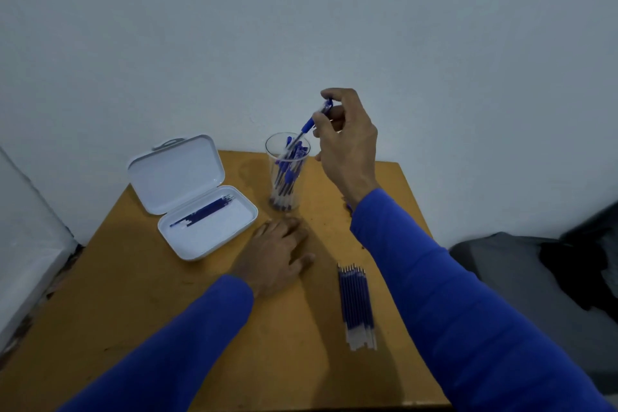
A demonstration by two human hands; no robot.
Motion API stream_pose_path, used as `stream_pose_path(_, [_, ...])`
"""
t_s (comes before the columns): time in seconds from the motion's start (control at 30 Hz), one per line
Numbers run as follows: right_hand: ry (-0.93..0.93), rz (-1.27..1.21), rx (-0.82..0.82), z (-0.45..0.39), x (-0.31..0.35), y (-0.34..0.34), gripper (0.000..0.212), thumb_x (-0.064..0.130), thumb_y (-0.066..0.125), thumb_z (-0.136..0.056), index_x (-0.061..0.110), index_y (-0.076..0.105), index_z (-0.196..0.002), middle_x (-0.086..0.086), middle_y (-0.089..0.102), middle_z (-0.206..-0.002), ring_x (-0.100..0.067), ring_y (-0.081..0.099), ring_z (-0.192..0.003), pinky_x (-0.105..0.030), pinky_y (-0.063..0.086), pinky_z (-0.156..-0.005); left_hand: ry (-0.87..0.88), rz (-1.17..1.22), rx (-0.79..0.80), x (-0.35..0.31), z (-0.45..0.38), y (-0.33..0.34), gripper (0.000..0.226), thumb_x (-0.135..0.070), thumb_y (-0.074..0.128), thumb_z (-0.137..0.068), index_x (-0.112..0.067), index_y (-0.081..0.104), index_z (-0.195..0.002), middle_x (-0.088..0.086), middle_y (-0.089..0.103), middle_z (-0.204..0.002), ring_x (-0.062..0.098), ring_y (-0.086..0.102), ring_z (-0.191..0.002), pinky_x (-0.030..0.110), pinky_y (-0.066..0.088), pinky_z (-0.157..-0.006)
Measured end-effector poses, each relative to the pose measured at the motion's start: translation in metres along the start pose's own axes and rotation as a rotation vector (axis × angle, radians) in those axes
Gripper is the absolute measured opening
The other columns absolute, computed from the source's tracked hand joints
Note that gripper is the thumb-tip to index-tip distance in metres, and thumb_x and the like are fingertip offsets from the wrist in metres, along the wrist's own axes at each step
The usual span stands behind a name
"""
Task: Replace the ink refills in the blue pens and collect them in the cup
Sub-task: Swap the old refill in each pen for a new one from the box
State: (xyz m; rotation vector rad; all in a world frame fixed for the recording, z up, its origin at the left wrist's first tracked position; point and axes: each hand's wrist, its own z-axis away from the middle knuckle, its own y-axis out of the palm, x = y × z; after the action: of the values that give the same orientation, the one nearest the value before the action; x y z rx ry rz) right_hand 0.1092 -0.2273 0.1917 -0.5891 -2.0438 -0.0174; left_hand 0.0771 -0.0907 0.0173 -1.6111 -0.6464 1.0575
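A clear plastic cup (287,201) stands near the table's far edge with several blue pens inside. My right hand (347,147) hovers above and to the right of the cup and pinches a blue pen (309,125), which slants down with its tip over the cup's mouth. My left hand (277,254) rests flat on the table in front of the cup, fingers spread and holding nothing. A row of several blue ink refills (356,304) lies on the table to the right of my left hand.
An open white plastic case (240,227) sits left of the cup, its lid tilted back, with several dark refills inside. The yellow-brown table (133,294) is small and backs onto a white wall. Grey and black fabric (535,271) lies beyond the right edge.
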Motion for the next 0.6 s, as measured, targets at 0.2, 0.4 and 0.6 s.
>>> stream_pose_path(0.2, [-0.031,0.019,-0.051,-0.006,-0.011,0.009,0.02,0.008,0.061,-0.098,0.02,0.061,-0.113,0.002,0.066,-0.091,-0.014,0.066,-0.08,-0.028,0.059,-0.068,-0.003,0.023,-0.014,0.004,0.0,0.004,0.066,-0.066,0.035,-0.099,-0.034,0.032,-0.156,-0.009,0.017,-0.166,0.016,0.011,-0.153,0.039,0.006,-0.124])
stream_pose_path(0.4, [-0.088,0.366,0.251,-0.01,-0.034,0.025,0.022,0.016,0.06,-0.1,0.015,0.07,-0.12,-0.001,0.07,-0.11,-0.013,0.064,-0.097,-0.026,0.055,-0.084,0.001,0.014,-0.018,0.003,0.002,0.002,0.065,-0.065,0.035,-0.099,-0.033,0.033,-0.155,-0.009,0.017,-0.167,0.014,0.011,-0.153,0.039,0.006,-0.125])
stream_pose_path(0.6, [-0.015,0.472,0.387,-0.014,-0.042,0.032,0.023,0.016,0.063,-0.098,0.014,0.07,-0.121,-0.004,0.071,-0.114,-0.018,0.067,-0.1,-0.033,0.058,-0.085,-0.01,0.008,-0.002,0.003,0.001,0.003,0.065,-0.066,0.034,-0.1,-0.032,0.034,-0.155,-0.009,0.016,-0.167,0.015,0.01,-0.153,0.04,0.006,-0.126])
